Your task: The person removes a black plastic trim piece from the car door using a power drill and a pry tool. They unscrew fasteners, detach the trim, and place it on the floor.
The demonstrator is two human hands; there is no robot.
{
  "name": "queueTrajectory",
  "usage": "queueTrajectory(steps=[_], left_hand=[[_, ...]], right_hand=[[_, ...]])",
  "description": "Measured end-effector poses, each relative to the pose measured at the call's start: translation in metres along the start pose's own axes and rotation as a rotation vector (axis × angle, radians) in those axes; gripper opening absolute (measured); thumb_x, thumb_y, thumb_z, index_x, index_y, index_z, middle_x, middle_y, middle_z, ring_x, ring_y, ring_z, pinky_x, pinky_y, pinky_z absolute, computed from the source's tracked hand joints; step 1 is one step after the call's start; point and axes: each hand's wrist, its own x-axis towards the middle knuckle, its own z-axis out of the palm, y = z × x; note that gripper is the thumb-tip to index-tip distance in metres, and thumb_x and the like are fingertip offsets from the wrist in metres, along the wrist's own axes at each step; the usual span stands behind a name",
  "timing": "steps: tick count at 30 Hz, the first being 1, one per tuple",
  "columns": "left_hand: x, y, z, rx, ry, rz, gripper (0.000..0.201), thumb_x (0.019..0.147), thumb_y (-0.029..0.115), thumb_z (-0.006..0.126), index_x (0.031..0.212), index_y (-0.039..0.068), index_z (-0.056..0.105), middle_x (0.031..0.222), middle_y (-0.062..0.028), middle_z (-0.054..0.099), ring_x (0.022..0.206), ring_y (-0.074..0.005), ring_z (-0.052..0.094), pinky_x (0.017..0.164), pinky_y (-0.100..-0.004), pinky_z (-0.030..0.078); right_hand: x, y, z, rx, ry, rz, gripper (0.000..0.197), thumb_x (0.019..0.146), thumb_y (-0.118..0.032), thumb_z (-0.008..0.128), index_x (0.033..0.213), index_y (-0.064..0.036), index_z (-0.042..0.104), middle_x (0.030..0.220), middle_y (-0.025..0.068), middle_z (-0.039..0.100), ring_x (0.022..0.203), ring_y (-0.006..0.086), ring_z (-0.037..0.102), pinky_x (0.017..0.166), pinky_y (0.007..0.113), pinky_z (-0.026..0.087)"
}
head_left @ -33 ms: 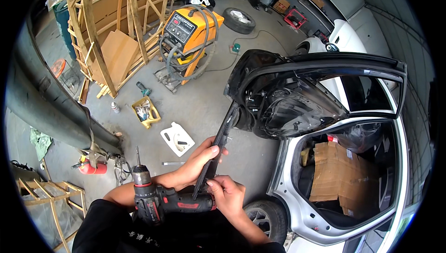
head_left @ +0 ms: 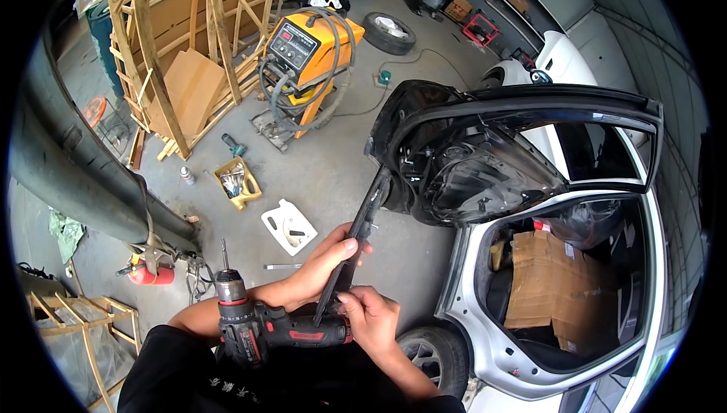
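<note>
A long, narrow black plastic trim strip (head_left: pixel 363 223) slants up and away in front of my body. Around its middle my left hand (head_left: pixel 326 260) is closed, thumb on top and fingertips showing at the far side. At the near end, my right hand (head_left: pixel 371 318) pinches the strip between thumb and bent fingers. A black and red cordless drill (head_left: pixel 246 330) lies across my front beside my left forearm, bit pointing away. Its grip reaches to my right hand; what supports it is hidden. The strip's far end overlaps the edge of an open black car door (head_left: pixel 485 170).
A silver car body (head_left: pixel 462 307) with a cardboard box (head_left: pixel 560 284) inside stands at right. On the floor are a white jug (head_left: pixel 289 225), a yellow tool tray (head_left: pixel 237 183), an orange welding machine (head_left: pixel 310 49) and a tire (head_left: pixel 389 32). Wooden crating (head_left: pixel 151 64) rises at far left.
</note>
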Motion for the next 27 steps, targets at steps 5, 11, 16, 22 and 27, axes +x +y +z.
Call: queueTrajectory(steps=[5,11,16,22,27], left_hand=[[0.001,-0.004,0.000,0.028,-0.056,0.043,0.049,0.092,0.030,0.048,0.133,0.003,0.037,0.107,-0.0033,0.054,0.087,-0.0087,0.044,0.075,-0.0215,0.039],[-0.001,-0.002,0.001,0.052,-0.083,0.060,0.049,0.093,0.028,0.047,0.133,0.003,0.037,0.108,-0.0030,0.053,0.087,-0.0085,0.043,0.076,-0.0215,0.038],[-0.002,0.002,0.003,0.070,-0.080,0.062,0.048,0.092,0.027,0.047,0.133,0.003,0.037,0.108,-0.0028,0.052,0.086,-0.0083,0.042,0.077,-0.0214,0.038],[-0.002,0.003,0.000,0.061,-0.067,0.052,0.047,0.092,0.028,0.048,0.131,0.004,0.038,0.108,-0.0027,0.052,0.086,-0.0081,0.042,0.076,-0.0216,0.037],[-0.001,0.003,-0.001,0.065,-0.072,0.056,0.048,0.091,0.028,0.049,0.132,0.004,0.038,0.108,-0.0026,0.052,0.087,-0.0082,0.043,0.075,-0.0215,0.037]], right_hand=[[-0.002,0.005,0.002,-0.078,0.024,-0.050,0.020,0.084,-0.017,0.069,0.073,-0.0025,0.061,0.056,0.0083,0.059,0.047,0.0203,0.059,0.046,0.030,0.045],[-0.005,0.005,0.006,0.011,-0.013,0.069,0.027,0.090,-0.021,0.062,0.072,-0.0015,0.060,0.052,0.0078,0.056,0.045,0.0206,0.057,0.045,0.030,0.045],[-0.004,0.003,0.004,0.070,-0.034,0.025,0.027,0.092,-0.019,0.058,0.072,-0.0012,0.059,0.053,0.0077,0.056,0.045,0.0200,0.057,0.046,0.030,0.045],[0.003,-0.005,-0.007,-0.037,-0.167,-0.057,0.028,0.093,-0.019,0.056,0.072,-0.0013,0.059,0.054,0.0089,0.055,0.046,0.0197,0.055,0.046,0.032,0.044],[-0.001,0.008,-0.003,0.006,-0.200,-0.039,0.030,0.094,-0.023,0.055,0.072,-0.0027,0.059,0.054,0.0112,0.056,0.047,0.0273,0.058,0.047,0.036,0.045]])
